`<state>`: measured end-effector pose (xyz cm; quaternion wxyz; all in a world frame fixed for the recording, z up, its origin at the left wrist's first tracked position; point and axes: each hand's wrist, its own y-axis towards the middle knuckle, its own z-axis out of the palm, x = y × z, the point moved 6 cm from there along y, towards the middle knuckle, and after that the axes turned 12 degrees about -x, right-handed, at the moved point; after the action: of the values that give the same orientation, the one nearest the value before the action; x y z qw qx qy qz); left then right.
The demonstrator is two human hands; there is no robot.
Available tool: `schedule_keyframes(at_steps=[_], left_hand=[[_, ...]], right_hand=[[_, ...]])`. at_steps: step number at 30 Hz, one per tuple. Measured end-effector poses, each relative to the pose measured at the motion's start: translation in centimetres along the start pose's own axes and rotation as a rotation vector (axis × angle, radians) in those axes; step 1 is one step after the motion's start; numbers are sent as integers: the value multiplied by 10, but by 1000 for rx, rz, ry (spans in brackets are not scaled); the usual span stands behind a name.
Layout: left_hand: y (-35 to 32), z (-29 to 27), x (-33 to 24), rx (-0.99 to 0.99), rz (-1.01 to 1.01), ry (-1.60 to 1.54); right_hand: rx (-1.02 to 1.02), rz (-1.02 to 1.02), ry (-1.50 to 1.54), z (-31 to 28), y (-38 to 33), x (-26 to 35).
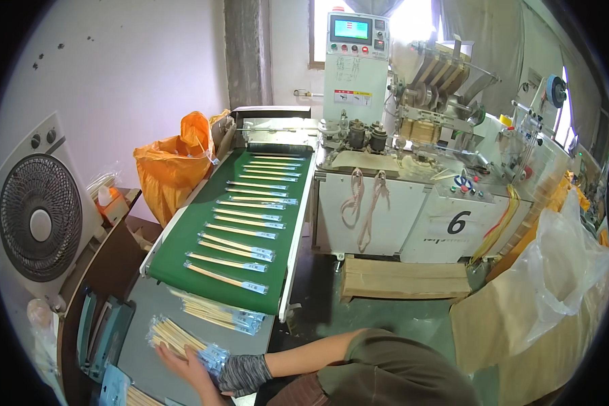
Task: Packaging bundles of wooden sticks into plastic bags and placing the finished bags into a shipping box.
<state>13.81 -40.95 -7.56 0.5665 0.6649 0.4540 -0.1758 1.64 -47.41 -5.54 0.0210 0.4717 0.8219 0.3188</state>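
Observation:
At the lower left, my left hand [186,369] is closed around a bundle of chopsticks in clear wrappers with blue ends [172,336]. My right forearm [247,373], in a grey knitted sleeve, reaches across from the right to the bundle's blue ends. Little of my right hand shows there, and its fingers are hidden. Just beyond the bundle, a pile of wrapped chopsticks [213,312] lies on the grey table [139,345] below the end of the green conveyor belt [172,260]. Several single wrapped pairs [227,277] lie across the belt, spaced in a row.
A blue-green holder [105,331] and more wrapped chopsticks [125,389] are at the table's left. An orange bag [172,169] stands beside the belt, with a fan [40,216] further left. The packing machine [379,210] fills the back; a wooden step [404,279] sits before it.

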Motion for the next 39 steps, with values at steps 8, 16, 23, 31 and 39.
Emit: schedule_keyframes(at_steps=[8, 16, 23, 31, 39], left_hand=[[0, 4, 6, 17, 37, 23], [0, 2, 5, 28, 16, 3], [1, -2, 2, 34, -21, 0], [-3, 3, -24, 24, 3, -37], [-5, 2, -54, 248, 41, 221]], right_hand=[[-205, 41, 102, -9, -5, -5], [-167, 59, 61, -6, -4, -7], [-206, 56, 101, -18, 0, -3], [-198, 306, -47, -151, -10, -43], [-595, 630, -1035, -313, -138, -356]])
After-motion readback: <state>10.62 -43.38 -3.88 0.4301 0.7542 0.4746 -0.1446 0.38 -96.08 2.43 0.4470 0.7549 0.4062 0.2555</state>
